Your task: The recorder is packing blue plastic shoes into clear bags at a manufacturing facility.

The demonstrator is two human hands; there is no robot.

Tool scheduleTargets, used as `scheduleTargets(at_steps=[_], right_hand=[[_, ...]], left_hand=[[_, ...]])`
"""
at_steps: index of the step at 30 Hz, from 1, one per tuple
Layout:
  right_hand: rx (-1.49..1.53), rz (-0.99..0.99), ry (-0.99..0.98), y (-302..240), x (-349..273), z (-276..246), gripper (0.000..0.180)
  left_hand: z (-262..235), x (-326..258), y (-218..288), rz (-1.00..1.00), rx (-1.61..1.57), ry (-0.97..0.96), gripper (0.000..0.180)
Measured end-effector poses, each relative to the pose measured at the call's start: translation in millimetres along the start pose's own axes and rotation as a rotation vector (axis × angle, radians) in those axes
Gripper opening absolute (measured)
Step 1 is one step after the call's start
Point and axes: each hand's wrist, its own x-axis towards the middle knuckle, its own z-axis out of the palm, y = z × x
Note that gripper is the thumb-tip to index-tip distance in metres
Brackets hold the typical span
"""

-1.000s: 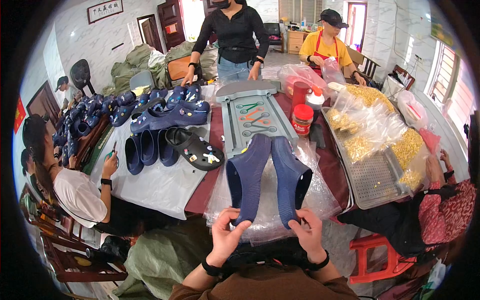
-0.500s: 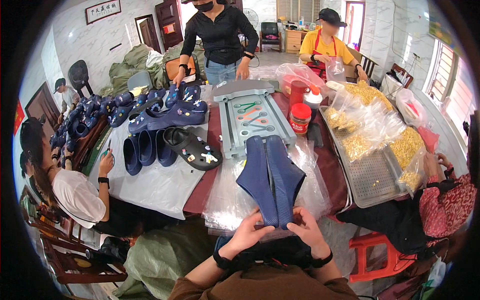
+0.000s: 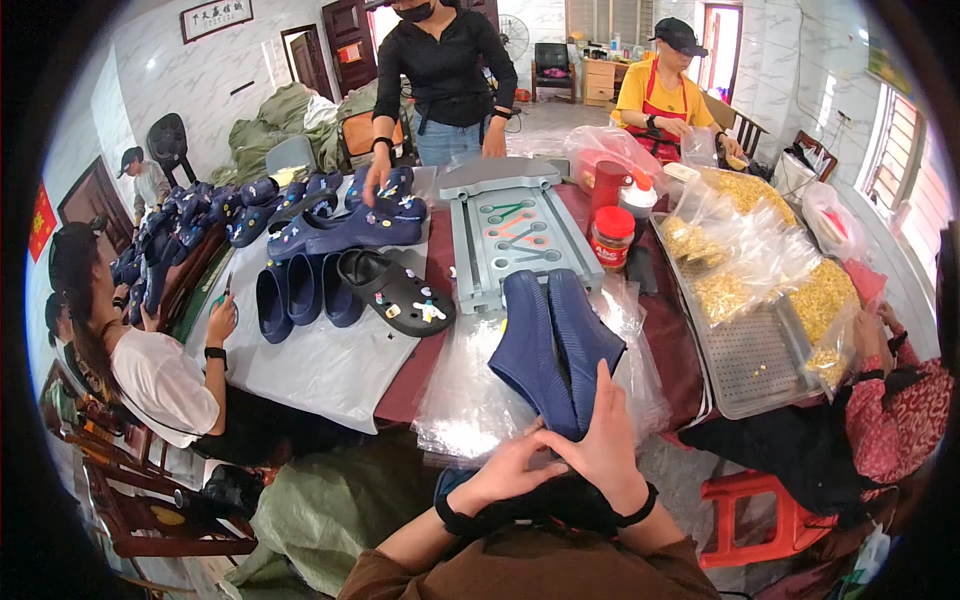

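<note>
Navy clogs [image 3: 536,350] against right hand [image 3: 606,443], fingers outstretched.

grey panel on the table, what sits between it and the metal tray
The head view shows a red-lidded jar, a red container, a white-topped bottle and a dark object, with a pinkish bag at the far end.

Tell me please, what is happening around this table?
The person's left hand and right hand meet at the near ends of two navy clogs, side by side over clear plastic. Beyond lies a grey board; to the left, a black clog is beside plain navy ones. Farther back, a co-worker in black has one hand by decorated navy clogs. At right, a perforated tray holds yellow pieces.
</note>
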Motion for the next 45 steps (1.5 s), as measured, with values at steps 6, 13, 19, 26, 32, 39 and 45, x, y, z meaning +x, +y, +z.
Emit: scheduleTargets(at_steps=[6, 13, 19, 26, 32, 39, 45], right_hand=[[-0.216, 0.18, -0.062, -8, 14, 10, 0.111], [-0.378, 0.029, 0.01, -1, 23, 16, 0.11], [-0.177, 0.208, 0.023, 13, 23, 10, 0.107], [0.145, 0.217, 0.154, 57, 6, -34, 0.089], [0.675, 0.38, 0.185, 70, -16, -66, 0.083], [0.841, 0.46, 0.274, 78, -42, -75, 0.084], [0.887, 0.475, 0.293, 80, -46, -82, 0.082]], left_hand=[[-1, 1, 12, 0.042, 0.009, -0.003, 0.052], [0, 1, 11, 0.053, 0.135, -0.038, 0.059], [-2, -2, 11, 0.07, 0.211, -0.006, 0.067], [-29, -9, 21, -0.071, 0.37, -0.067, 0.067], [-45, 23, 30, 0.02, 0.655, -0.111, 0.077], [-28, 63, 2, 0.264, 0.625, -0.029, 0.091], [-17, 65, -25, 0.26, 0.642, -0.043, 0.055]])
